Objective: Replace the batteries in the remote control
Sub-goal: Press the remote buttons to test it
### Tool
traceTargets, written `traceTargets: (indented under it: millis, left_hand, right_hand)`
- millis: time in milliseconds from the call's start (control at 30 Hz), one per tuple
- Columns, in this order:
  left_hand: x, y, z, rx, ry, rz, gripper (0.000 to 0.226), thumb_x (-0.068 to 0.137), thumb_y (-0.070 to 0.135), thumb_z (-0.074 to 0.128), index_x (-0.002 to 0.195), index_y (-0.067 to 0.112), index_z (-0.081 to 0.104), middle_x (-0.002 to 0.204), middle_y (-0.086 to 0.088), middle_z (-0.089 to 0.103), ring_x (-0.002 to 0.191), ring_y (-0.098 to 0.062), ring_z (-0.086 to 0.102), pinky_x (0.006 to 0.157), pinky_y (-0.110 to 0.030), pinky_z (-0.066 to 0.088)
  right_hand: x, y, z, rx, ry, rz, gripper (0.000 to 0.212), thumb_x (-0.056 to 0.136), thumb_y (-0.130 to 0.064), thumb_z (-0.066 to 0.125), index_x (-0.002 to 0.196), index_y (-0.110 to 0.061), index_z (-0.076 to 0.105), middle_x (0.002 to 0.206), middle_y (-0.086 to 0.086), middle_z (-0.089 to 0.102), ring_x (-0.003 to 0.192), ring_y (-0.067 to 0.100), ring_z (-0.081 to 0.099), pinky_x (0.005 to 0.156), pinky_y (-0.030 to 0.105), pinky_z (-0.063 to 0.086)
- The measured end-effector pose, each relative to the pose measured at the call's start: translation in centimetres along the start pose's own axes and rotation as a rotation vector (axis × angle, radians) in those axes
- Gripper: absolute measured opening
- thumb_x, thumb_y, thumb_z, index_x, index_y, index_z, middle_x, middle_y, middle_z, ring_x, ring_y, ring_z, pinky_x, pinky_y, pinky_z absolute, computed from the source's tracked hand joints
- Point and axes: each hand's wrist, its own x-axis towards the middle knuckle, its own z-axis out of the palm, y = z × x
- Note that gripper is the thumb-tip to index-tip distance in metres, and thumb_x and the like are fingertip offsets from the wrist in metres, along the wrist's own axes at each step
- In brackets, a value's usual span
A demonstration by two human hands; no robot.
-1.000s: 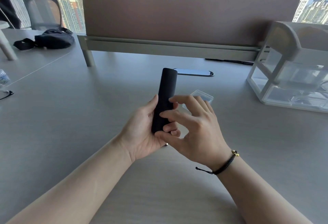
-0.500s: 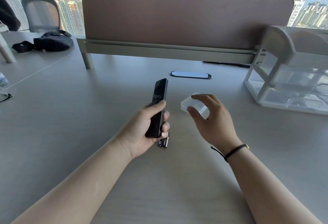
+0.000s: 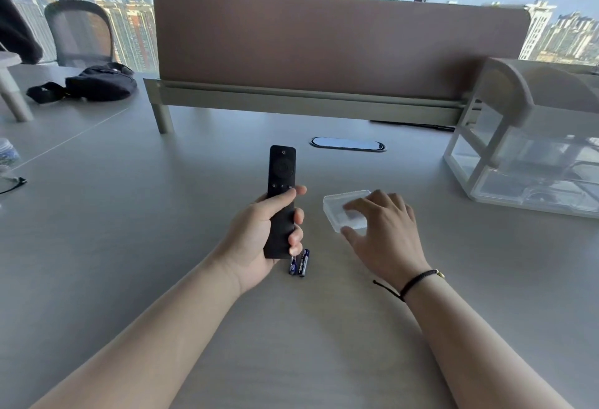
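Note:
My left hand grips a slim black remote control by its lower half, button side up, pointing away from me. Two blue batteries lie side by side on the desk just below and right of that hand. My right hand rests on a small clear plastic box that sits on the desk, thumb at its near edge and fingers over its top. Whether the fingers clasp the box is unclear.
A clear plastic drawer unit stands at the right. A brown divider panel runs across the back, with an oval cable port in front of it. A black bag and glasses lie at the left.
My left hand turned the remote from back side up to button side up. My right hand left the remote and moved right onto the clear box.

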Motion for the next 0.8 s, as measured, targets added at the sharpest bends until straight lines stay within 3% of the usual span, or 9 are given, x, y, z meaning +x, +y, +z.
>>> traceTargets:
  millis: [200,400,600,800]
  left_hand:
    - [0.08,-0.07,-0.09,-0.026,-0.008,-0.024,0.034,0.098,0.04,0.05,0.111,0.011,0.062,0.067,-0.006,0.048,0.047,-0.02,0.036,0.045,-0.027,0.031]
    - [0.06,-0.03,-0.1,-0.025,-0.011,-0.029,0.036,0.098,0.041,0.049,0.11,0.01,0.062,0.066,-0.005,0.048,0.046,-0.019,0.035,0.044,-0.027,0.03]
    - [0.08,0.1,-0.2,-0.023,0.012,-0.022,0.037,0.098,0.043,0.048,0.112,0.012,0.061,0.065,-0.006,0.049,0.045,-0.02,0.036,0.043,-0.027,0.032]
    - [0.49,0.02,-0.36,0.146,0.168,0.068,0.028,0.1,0.037,0.049,0.101,0.009,0.051,0.065,-0.012,0.058,0.043,-0.025,0.049,0.043,-0.027,0.038]
  right_hand:
    - [-0.08,0.02,0.23,0.018,-0.007,-0.045,0.036,0.078,-0.037,0.075,0.113,-0.034,0.07,0.107,-0.003,0.06,0.105,0.025,0.051,0.092,0.034,0.035]
    - [-0.02,0.13,0.05,0.066,-0.045,-0.014,0.038,0.078,-0.035,0.073,0.115,-0.037,0.068,0.114,-0.003,0.055,0.11,0.023,0.048,0.089,0.031,0.034]
    - [0.4,0.5,0.4,0.093,-0.025,0.041,0.035,0.084,-0.02,0.065,0.115,-0.037,0.068,0.117,-0.005,0.056,0.112,0.022,0.05,0.087,0.031,0.037]
    - [0.42,0.58,0.55,0.121,-0.025,0.049,0.039,0.083,-0.019,0.065,0.117,-0.038,0.067,0.119,-0.005,0.055,0.115,0.021,0.049,0.092,0.033,0.04]
